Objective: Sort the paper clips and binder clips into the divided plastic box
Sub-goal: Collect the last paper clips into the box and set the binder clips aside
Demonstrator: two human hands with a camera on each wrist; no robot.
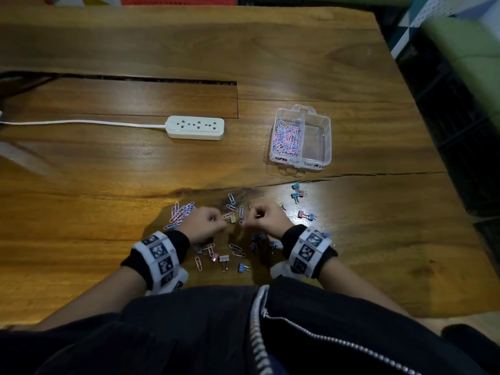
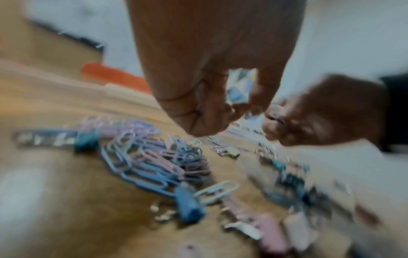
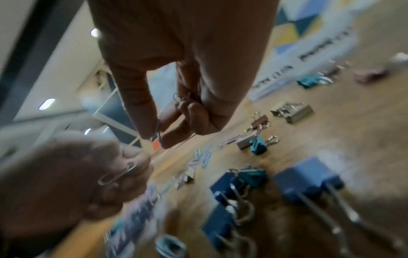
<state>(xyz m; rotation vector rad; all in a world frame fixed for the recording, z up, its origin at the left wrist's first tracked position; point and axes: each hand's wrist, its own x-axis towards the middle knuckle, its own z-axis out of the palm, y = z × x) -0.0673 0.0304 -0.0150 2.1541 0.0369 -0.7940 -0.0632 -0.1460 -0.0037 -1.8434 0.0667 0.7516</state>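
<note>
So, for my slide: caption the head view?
Both hands pick paper clips off a wooden table; the box waits.

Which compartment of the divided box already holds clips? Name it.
The left compartment of the plastic box, marked "PAPER", is full of pastel paper clips. The right compartment beside it shows only bare clear plastic.

There is one divided plastic box (image 1: 303, 139) with two compartments, and one white power strip (image 1: 195, 127) with three sockets to the left of the box. Two hands are in view, the left hand (image 1: 203, 222) and the right hand (image 1: 266, 219). Near the box, about fifteen binder clips (image 1: 296, 191) lie loose. The loose paper clips (image 1: 180, 213) are too many and too tangled to count.
</note>
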